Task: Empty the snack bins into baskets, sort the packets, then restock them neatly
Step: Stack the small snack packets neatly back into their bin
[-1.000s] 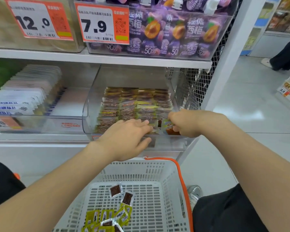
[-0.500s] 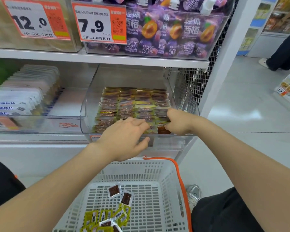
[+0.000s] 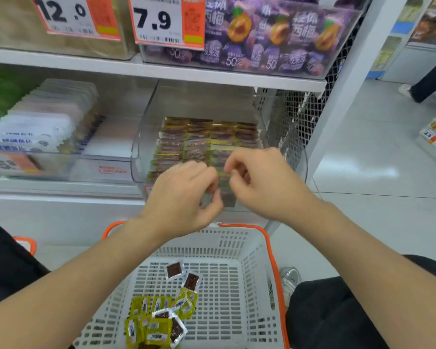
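Two hands: both at the front edge of the bin, close together but not touching.
Left hand (image 3: 184, 197): fingers curled over the front row, thumb closing under them, pinching a few packets; blur hides how many.
Right hand (image 3: 262, 182): fingers curled tight with the tips toward the left hand; I cannot tell whether it holds anything.
Bin (image 3: 141, 147): one clear bin on the lower shelf, pulled forward above the basket.
Packets (image 3: 202, 144): brown and yellow, standing on edge in about four rows from front to back; too many and too blurred to count.
Basket (image 3: 237, 250): one white slotted basket with an orange rim, on the floor below the bin, between the person's knees.
Loose packets (image 3: 159, 323): two with brown windows lie apart near the basket's middle; a pile of about seven lies at its near edge, mostly yellow, overlapping so the count is rough.
Second basket (image 3: 25, 244): only an orange corner shows at the left.
Price tags: two on the upper shelf, 12.0 (image 3: 73, 13) and 7.9 (image 3: 161, 21); a third (image 3: 8, 163), partly hidden, on the lower left.
Upper bins: two, the right one full of purple pouches (image 3: 275, 34).
White packs (image 3: 43, 122): one row in the bin to the left.
Shoe (image 3: 290, 278): one, right of the basket.
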The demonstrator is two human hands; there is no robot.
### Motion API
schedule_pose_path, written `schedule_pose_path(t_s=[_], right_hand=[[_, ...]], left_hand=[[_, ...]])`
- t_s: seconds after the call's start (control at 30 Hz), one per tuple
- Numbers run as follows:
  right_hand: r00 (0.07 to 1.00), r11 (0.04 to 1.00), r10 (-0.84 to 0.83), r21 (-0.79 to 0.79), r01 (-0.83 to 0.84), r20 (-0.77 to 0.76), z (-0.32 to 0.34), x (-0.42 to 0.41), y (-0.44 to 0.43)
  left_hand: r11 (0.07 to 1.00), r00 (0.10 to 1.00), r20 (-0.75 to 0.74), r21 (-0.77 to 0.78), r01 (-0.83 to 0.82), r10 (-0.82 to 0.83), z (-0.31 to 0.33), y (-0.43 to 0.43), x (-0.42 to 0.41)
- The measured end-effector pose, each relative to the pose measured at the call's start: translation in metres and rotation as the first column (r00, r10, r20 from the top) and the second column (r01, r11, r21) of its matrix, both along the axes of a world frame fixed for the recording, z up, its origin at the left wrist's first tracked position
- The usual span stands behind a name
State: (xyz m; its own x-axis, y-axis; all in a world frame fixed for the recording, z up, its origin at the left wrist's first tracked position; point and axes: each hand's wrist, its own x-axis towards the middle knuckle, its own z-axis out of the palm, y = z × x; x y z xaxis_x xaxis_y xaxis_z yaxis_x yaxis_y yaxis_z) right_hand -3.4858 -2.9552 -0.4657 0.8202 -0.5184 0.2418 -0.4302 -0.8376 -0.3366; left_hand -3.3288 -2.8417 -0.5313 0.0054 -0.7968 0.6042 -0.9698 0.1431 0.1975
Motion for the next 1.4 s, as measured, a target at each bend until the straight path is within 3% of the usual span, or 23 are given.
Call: schedule_pose_path(t_s=[0.03,0.1,0.17,0.23,0.37,0.43,0.53,0.7,0.87,0.97,1.03,1.17,1.27,1.33,1.4], right_hand=[[0.997,0.998,0.062,0.016,-0.061,-0.038,-0.002,-0.002,0.017],[0.963,0.989,0.143,0.013,-0.144,-0.226,-0.017,-0.004,0.046],[0.887,0.978,0.188,-0.007,-0.211,-0.421,-0.044,0.000,0.069],[0.797,0.962,0.229,0.004,-0.274,-0.559,-0.075,0.005,0.087],[0.621,0.944,0.313,0.164,-0.285,-0.719,-0.157,0.017,0.098],[0.559,0.940,0.341,0.257,-0.225,-0.756,-0.196,0.023,0.093],[0.515,0.931,0.354,0.346,-0.115,-0.781,-0.251,0.032,0.084],[0.533,0.914,0.315,0.403,0.054,-0.785,-0.339,0.041,0.095],[0.615,0.908,0.285,0.412,0.071,-0.735,-0.407,0.042,0.115],[0.646,0.920,0.271,0.390,0.045,-0.714,-0.428,0.039,0.124],[0.711,0.884,0.236,0.450,0.127,-0.663,-0.441,0.036,0.122],[0.882,0.682,0.045,0.659,0.317,-0.469,-0.444,0.043,0.108],[0.892,0.542,-0.196,0.713,0.445,-0.407,-0.439,0.048,0.092],[0.874,0.322,-0.318,0.826,0.463,-0.366,-0.433,0.050,0.085],[0.874,0.118,-0.303,0.896,0.429,-0.379,-0.427,0.054,0.084]], left_hand=[[1.000,0.998,0.051,0.022,0.022,-0.023,-0.008,0.009,0.000],[0.947,0.988,0.112,0.314,0.067,-0.107,-0.032,0.023,0.006],[0.727,0.979,0.156,0.687,-0.013,-0.130,-0.064,0.036,0.013],[0.498,0.987,0.133,0.864,-0.073,-0.087,-0.099,0.047,0.018],[0.112,0.989,-0.023,0.994,0.006,0.146,-0.180,0.077,0.035],[0.012,0.976,-0.027,1.000,0.025,0.216,-0.215,0.097,0.044],[-0.065,0.958,-0.041,0.996,0.062,0.283,-0.261,0.118,0.047],[0.003,0.884,-0.161,0.984,0.177,0.439,-0.310,0.127,0.035],[0.099,0.908,-0.134,0.990,0.103,0.397,-0.340,0.138,0.014],[0.140,0.819,-0.211,0.977,0.160,0.534,-0.354,0.145,0.017],[0.214,0.730,-0.263,0.963,0.162,0.631,-0.356,0.148,0.026],[0.356,0.443,-0.384,0.922,0.150,0.810,-0.357,0.149,0.044],[0.372,0.353,-0.387,0.921,0.112,0.852,-0.361,0.145,0.051],[0.367,0.258,-0.398,0.916,0.162,0.880,-0.359,0.140,0.052],[0.363,0.190,-0.409,0.901,0.238,0.892,-0.356,0.136,0.050]])
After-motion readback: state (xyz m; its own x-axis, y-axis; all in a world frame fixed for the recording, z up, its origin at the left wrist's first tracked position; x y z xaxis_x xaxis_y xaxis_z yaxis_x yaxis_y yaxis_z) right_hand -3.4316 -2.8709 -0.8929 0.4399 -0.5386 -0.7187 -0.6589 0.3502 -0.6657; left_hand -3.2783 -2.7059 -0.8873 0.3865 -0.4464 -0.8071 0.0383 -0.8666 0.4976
